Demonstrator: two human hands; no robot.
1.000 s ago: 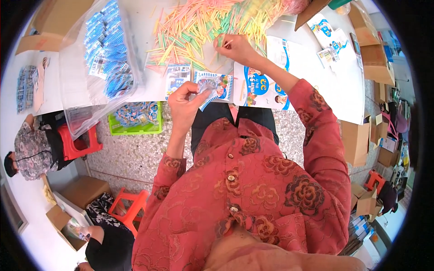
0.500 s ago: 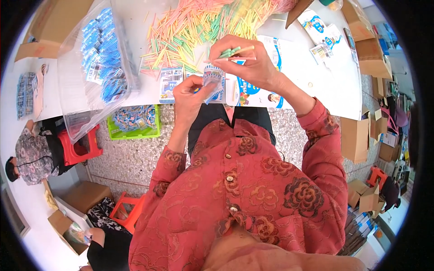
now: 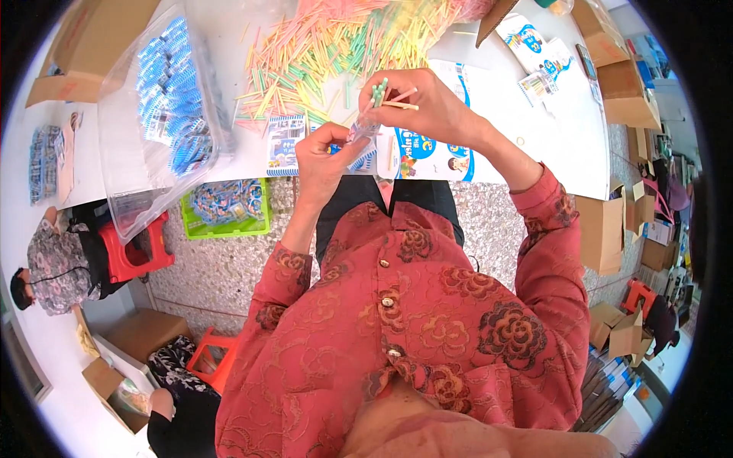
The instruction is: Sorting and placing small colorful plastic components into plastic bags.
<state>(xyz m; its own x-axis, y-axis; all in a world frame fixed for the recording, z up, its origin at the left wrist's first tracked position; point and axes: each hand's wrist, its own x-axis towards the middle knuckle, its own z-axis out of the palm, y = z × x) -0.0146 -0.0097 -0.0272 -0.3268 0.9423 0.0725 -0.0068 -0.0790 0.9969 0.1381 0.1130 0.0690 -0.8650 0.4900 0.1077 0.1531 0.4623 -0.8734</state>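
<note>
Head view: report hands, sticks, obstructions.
Right hand: holding several sticks. Left hand: pinching packet, close to sticks, contact unclear. Loose pile beyond; no obstruction seen between hands.

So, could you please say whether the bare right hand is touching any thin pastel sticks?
Touching: the head view shows the right hand gripping several thin pastel sticks, ends protruding.

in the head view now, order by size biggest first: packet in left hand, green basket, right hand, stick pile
1. Stick pile
2. Green basket and right hand: too alike to rank
3. Packet, partly hidden, in the left hand
</note>
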